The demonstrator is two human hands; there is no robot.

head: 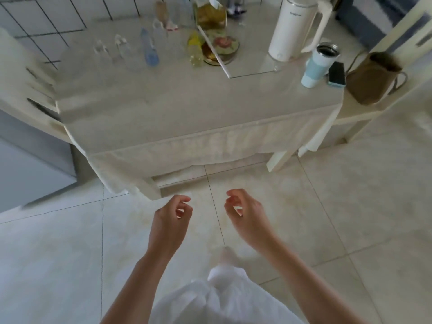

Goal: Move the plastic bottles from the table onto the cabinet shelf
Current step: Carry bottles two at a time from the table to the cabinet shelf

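Observation:
Several plastic bottles stand at the far left of the table (187, 108), blurred by motion: a clear one (100, 51), another clear one (124, 50), a blue-tinted one (149, 49), a yellow one (195, 49) and more behind. My left hand (170, 220) and my right hand (245, 216) hang over the floor in front of the table, well short of the bottles. Both hands hold nothing, with fingers loosely curled and apart.
On the table's right stand a white kettle (292, 29), a pale blue tumbler (318, 64), a dark phone (336, 73) and a glass pane (247, 64) over a patterned plate. A brown bag (371, 78) sits on a chair. A white cabinet edge (30, 73) is at left.

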